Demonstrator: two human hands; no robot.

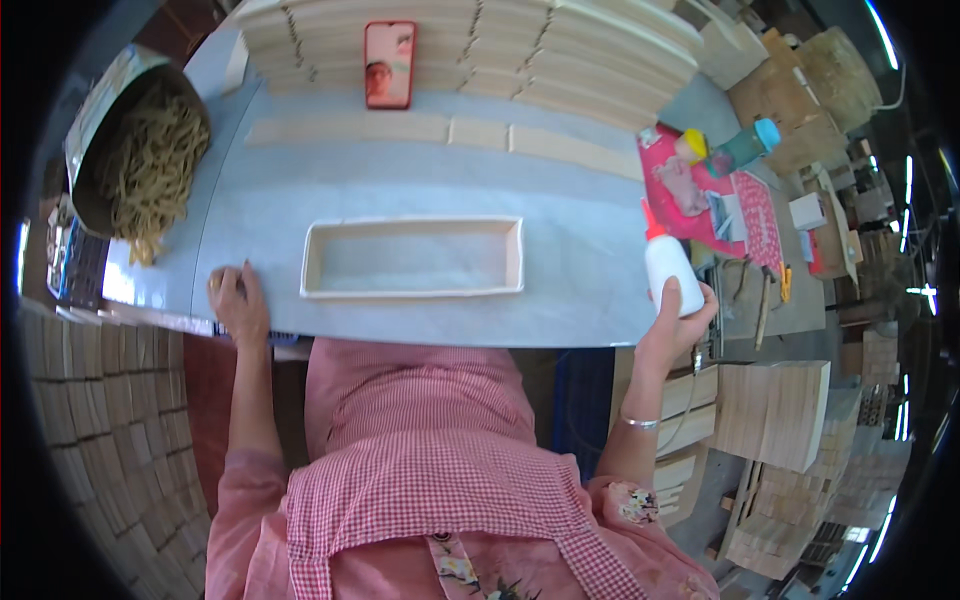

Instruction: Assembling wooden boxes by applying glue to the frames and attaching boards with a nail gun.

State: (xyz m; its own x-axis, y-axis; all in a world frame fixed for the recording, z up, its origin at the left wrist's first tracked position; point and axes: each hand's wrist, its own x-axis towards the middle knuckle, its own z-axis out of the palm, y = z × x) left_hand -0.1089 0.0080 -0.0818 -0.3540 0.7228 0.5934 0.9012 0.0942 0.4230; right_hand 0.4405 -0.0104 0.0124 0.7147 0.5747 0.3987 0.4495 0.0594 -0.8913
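Observation:
My right hand (680, 318) grips a white squeeze bottle (672, 268) at the table's right edge, its red pointed nozzle tilted up and away from me. A shallow rectangular frame of pale wood (412, 293) lies in front of me, and the grey tabletop shows through its middle. Neither hand touches it. To its left, my left hand (238, 305) rests at the near edge of the table with its fingers curled; whether anything small is in them is hidden.
Pale wooden strips (360, 128) lie in a row before tall wood stacks (590, 50). A red-cased phone (389, 65) leans there. At left stands a bag (95, 130) of tan bands; at right, a pink cloth (700, 225) with a teal-capped bottle (742, 148). Wood piles flank me.

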